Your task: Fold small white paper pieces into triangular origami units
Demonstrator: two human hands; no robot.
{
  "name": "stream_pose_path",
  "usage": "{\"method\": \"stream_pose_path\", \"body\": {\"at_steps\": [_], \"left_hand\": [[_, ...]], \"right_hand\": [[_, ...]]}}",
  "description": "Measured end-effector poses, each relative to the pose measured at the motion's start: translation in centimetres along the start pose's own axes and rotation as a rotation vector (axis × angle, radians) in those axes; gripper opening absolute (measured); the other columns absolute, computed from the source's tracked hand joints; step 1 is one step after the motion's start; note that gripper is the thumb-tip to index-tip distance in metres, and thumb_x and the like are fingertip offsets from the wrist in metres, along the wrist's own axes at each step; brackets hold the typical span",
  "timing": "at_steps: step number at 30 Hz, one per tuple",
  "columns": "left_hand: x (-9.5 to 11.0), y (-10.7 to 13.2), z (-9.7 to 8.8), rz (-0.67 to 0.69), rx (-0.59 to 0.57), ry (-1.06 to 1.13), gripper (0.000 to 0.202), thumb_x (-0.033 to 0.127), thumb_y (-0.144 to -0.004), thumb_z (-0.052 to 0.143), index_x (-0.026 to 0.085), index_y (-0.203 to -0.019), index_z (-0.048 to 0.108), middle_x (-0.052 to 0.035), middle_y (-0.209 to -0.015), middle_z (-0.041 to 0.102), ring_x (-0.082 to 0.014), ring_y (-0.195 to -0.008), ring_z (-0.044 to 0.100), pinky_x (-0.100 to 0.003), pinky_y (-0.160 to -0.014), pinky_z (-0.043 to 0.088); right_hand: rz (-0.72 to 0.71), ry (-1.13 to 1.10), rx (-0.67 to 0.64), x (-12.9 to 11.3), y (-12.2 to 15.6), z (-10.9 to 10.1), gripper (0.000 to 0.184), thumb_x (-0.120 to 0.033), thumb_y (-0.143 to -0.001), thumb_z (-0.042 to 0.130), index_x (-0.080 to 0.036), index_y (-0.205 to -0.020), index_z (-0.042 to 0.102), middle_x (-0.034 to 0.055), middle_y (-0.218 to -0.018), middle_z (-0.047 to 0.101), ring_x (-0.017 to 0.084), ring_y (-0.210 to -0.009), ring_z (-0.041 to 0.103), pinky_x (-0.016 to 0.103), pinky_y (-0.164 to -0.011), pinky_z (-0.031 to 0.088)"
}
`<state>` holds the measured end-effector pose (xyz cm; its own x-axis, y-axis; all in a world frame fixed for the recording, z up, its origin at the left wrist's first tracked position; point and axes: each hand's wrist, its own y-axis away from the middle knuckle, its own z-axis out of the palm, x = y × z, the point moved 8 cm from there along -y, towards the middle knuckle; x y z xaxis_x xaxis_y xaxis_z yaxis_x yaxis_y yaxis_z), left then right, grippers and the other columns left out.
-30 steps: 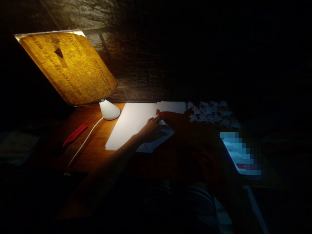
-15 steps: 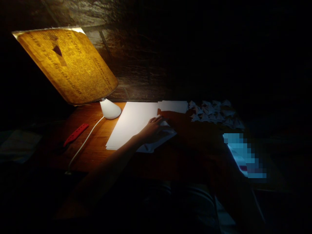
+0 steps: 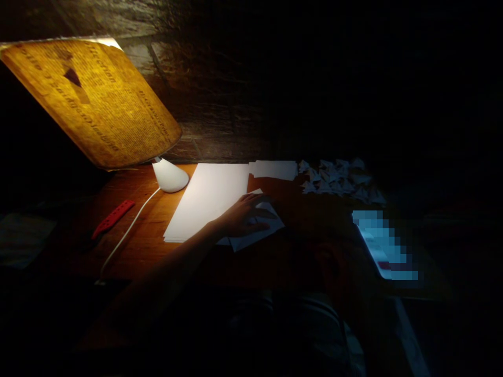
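Observation:
My left hand rests on a small white sheet of paper, its fingers stretched and apart. That sheet partly overlaps a stack of larger white paper under the lamp light. My right hand is a dim shape over the dark part of the table, between the small sheet and a lit phone. Shadow hides its fingers, so whether it holds anything cannot be made out.
A lamp with a printed yellow shade and white base stands left, its cord crossing the wooden table. A red-handled cutter lies nearby. Smaller paper pieces and several folded paper shapes lie behind.
My left fingers have spread further across the small sheet, whose visible outline has shifted. My right hand shows faintly over the table now. The whole view has moved slightly.

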<state>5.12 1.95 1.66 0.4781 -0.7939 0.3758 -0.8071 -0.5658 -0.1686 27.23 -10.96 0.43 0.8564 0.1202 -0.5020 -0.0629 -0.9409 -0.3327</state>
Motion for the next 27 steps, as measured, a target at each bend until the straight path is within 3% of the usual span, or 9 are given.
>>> {"method": "stream_pose_path", "body": {"at_steps": [2,7,15,27], "left_hand": [[-0.2,-0.1,0.2,-0.040,0.027,-0.031,0.043,0.047,-0.099,0.064,0.034,-0.140,0.065,-0.0095,-0.159,0.049,-0.0322,-0.150,0.042,-0.059,-0.124,0.034],[-1.2,-0.1,1.9,-0.153,-0.013,-0.175,0.077,0.058,-0.094,0.066,0.025,-0.159,0.043,-0.0170,-0.170,0.031,-0.0424,-0.160,0.018,-0.065,-0.128,0.021],[-1.2,0.3,2.5,-0.138,-0.049,-0.208,0.079,0.064,-0.101,0.050,0.027,-0.166,0.025,-0.0134,-0.177,0.013,-0.0411,-0.163,0.009,-0.063,-0.130,0.017],[-1.3,0.3,2.8,-0.133,-0.048,-0.214,0.080,0.064,-0.101,0.050,0.026,-0.166,0.025,-0.0130,-0.177,0.012,-0.0414,-0.163,0.008,-0.063,-0.131,0.016]], "right_hand": [[-0.032,0.027,0.013,-0.5,0.0,0.1,0.023,-0.037,-0.102,0.051,-0.022,-0.107,0.068,0.0115,-0.108,0.069,0.028,-0.099,0.062,0.043,-0.085,0.049],[-0.047,0.052,0.011,-1.4,-0.1,0.8,0.024,-0.032,-0.102,0.050,-0.021,-0.115,0.066,0.0134,-0.111,0.069,0.031,-0.101,0.060,0.046,-0.085,0.048],[-0.064,0.039,-0.018,-2.8,-0.8,1.9,0.019,-0.028,-0.103,0.049,-0.022,-0.113,0.065,0.0122,-0.109,0.066,0.030,-0.101,0.058,0.045,-0.086,0.045],[-0.054,0.036,-0.043,-4.5,-2.7,3.0,0.018,-0.023,-0.101,0.051,-0.020,-0.109,0.067,0.0132,-0.107,0.067,0.030,-0.099,0.058,0.043,-0.084,0.045]]}}
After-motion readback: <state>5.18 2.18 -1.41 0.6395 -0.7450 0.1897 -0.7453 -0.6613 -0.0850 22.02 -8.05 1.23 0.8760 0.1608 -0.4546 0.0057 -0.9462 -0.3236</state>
